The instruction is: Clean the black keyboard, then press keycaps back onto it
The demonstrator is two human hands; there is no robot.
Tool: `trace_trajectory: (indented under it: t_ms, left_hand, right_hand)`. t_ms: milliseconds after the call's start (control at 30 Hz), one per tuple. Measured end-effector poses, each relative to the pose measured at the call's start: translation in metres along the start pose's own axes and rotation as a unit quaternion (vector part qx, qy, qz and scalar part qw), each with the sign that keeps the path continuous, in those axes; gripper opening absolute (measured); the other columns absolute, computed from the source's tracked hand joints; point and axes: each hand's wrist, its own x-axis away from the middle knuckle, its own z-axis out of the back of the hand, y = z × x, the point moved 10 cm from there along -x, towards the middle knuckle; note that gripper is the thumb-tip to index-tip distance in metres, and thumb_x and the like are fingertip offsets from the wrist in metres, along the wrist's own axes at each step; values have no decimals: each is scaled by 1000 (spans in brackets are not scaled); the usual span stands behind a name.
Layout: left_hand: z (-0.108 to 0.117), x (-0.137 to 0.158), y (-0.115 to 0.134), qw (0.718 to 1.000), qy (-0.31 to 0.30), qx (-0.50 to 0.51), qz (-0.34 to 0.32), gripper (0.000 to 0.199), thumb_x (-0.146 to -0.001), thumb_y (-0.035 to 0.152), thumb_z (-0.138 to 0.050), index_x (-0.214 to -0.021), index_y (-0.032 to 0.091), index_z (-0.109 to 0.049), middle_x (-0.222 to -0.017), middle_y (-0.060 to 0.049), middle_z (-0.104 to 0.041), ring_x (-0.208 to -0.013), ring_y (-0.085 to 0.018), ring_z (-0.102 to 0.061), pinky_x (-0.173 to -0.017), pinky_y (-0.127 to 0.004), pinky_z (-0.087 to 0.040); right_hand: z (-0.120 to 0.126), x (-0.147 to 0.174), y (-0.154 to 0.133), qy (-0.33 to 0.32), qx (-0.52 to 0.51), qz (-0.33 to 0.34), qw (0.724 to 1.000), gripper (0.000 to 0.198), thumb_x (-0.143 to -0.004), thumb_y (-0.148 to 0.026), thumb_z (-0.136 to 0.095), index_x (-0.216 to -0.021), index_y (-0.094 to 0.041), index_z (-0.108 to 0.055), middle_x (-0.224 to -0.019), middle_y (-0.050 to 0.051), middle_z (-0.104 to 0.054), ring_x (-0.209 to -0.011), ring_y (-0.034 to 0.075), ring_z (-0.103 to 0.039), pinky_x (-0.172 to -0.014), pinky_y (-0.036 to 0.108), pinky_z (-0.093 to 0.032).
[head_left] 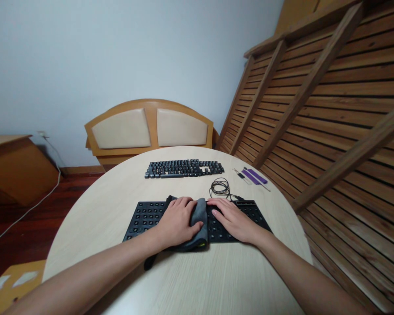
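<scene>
A black keyboard base (147, 214) stripped of its keycaps lies across the near part of the round table. My left hand (177, 221) presses a folded grey cloth (201, 214) onto the middle of it, fingers over the top and thumb along the cloth's right part. To the right of the cloth, my right hand (231, 218) rests on the base with its fingers stretched out and nothing in them. The stretch of base under the cloth and both palms is hidden. Behind the base, its black cable (220, 187) is coiled on the table.
Loose black keycaps (184, 168) are laid out in keyboard order farther back on the pale tabletop (95, 227). Thin tools and purple strips (254, 176) lie at the right. A slatted wooden panel (331, 109) leans beside the table, and a headboard (151, 124) stands behind.
</scene>
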Motion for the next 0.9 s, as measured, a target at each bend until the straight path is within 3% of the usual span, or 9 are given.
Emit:
trace_trajectory:
  t_ms: [133,233,300,400,500,667,733,833,900]
  left_hand:
    - [0,-2,3,1000,8,-26,-6,19,-89,21,-55,-106,16,-61,-110,-12,-65,-105,-30,-61,-92,-46,-49]
    - [2,-1,3,999,13,-13,-26,15,-88,12,-47,-96,17,-59,-99,-11,-67,-95,-27,-62,-87,-43,-50]
    - [9,0,-7,998,21,51,-17,19,-90,11,-42,-98,18,-57,-93,-9,-67,-89,-24,-64,-83,-40,-51]
    - [34,0,-42,982,62,177,38,22,-95,17,-37,-109,19,-55,-96,-6,-68,-88,-21,-65,-81,-35,-52]
    - [78,2,-75,968,127,212,46,25,-96,26,-39,-112,19,-55,-105,-6,-67,-99,-22,-63,-91,-36,-50]
    - [109,4,-93,984,42,176,8,28,-96,35,-43,-113,21,-61,-103,-5,-68,-94,-23,-64,-89,-35,-50]
    - [102,6,-89,989,-3,146,-8,28,-96,34,-44,-115,22,-62,-107,-5,-69,-98,-24,-64,-91,-36,-49]
    - [67,11,-73,988,-88,121,-34,31,-96,36,-49,-121,24,-62,-114,-6,-69,-102,-24,-64,-93,-37,-49]
    - [44,13,-68,989,-108,99,-36,43,-91,43,-59,-130,24,-58,-116,-9,-69,-102,-26,-65,-91,-38,-50]
  right_hand:
    - [-1,1,0,0,14,9,1000,31,-103,-35,-41,-127,-25,-58,-136,8,-60,-131,24,-49,-114,50,-36]
    - [-1,1,0,-3,23,13,1000,31,-103,-35,-41,-127,-24,-57,-136,8,-59,-131,24,-49,-114,49,-36]
    - [-1,2,1,-6,27,14,1000,32,-103,-35,-40,-128,-24,-57,-136,8,-59,-131,24,-49,-113,48,-36]
    - [-1,2,2,-6,25,11,1000,32,-103,-36,-40,-128,-25,-57,-136,9,-59,-130,24,-50,-112,49,-37]
    - [-1,2,1,-5,21,11,1000,32,-103,-35,-41,-128,-24,-57,-136,9,-59,-130,25,-50,-112,50,-37]
    - [-1,2,0,-7,27,8,1000,32,-103,-36,-41,-127,-24,-57,-136,9,-59,-130,25,-50,-113,49,-37]
    - [-1,2,0,-9,32,9,999,32,-103,-36,-40,-127,-24,-57,-136,9,-59,-131,24,-49,-113,49,-37]
    - [-2,2,0,-13,38,8,999,32,-103,-36,-40,-128,-24,-57,-137,9,-59,-131,24,-49,-113,48,-37]
    - [-2,2,0,-16,41,5,999,34,-103,-37,-40,-129,-23,-57,-138,9,-58,-132,24,-48,-113,48,-36]
